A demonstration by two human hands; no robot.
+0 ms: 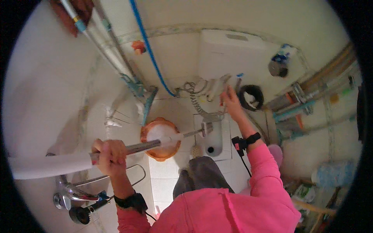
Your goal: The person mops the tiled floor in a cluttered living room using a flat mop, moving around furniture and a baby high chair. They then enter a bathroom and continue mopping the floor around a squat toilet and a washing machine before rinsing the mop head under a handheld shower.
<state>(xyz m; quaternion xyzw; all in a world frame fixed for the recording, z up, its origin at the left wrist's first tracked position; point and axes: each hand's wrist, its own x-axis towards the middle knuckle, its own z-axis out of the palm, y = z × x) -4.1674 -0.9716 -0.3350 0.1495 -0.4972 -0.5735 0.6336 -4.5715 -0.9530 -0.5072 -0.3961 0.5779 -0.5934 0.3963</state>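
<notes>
My left hand (pixel 112 154) is closed around a long pole (pixel 145 146) with a metal-looking section and a white section. The pole reaches over an orange basin (pixel 160 158) holding whitish contents. At its far end, a blurred brush-like head (pixel 207 129) is over the squat toilet (pixel 218 137), whose drain hole shows. My right hand (pixel 233 103) is stretched forward beside a pale pipe or fitting (pixel 217 87) below the white cistern (pixel 230 55). Blur hides whether its fingers hold anything. A coiled metal hose (pixel 195 102) hangs to its left.
Mops (pixel 116 62) lean at the left wall. A blue hose (pixel 145 40) hangs down the back wall. A black round container (pixel 252 97) stands right of my hand. A chrome mixer tap (pixel 74 192) juts out at lower left. Cleaning tools (pixel 294 116) line the right wall.
</notes>
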